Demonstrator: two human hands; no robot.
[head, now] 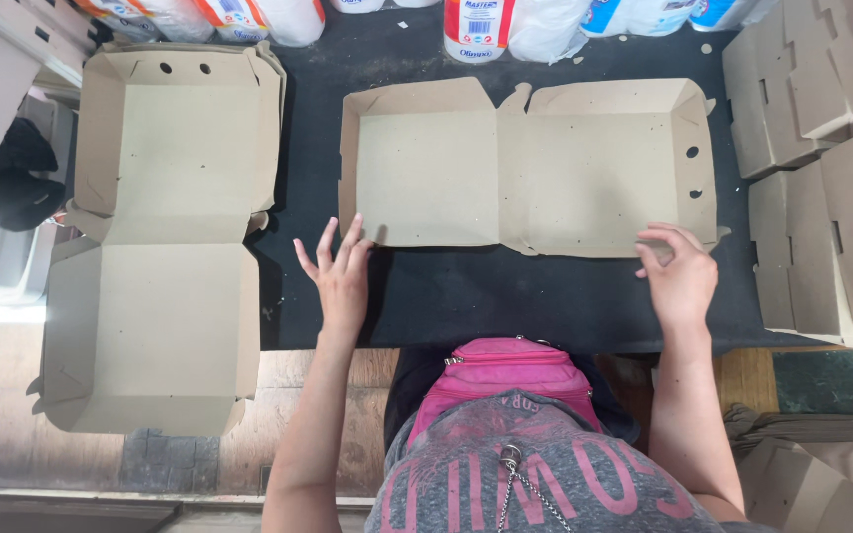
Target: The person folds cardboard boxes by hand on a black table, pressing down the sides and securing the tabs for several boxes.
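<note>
1. The left hand (340, 276), fingers spread wide and holding nothing, touches the near left corner of the flat cardboard box blank (525, 168) in the middle of the frame.
2. The right hand (681, 274) has its fingers curled on the blank's lower right edge flap, pinching it lightly.
3. The blank lies open on the dark table mat (505, 296), side walls partly raised; it looks mid-folding, and raising the near flap would call for both hands lifting together.
4. At the left of the frame sits another opened box (160, 237).
5. Folded box stacks (821, 148) fill the right; plastic-wrapped rolls (505, 25) line the top.
</note>
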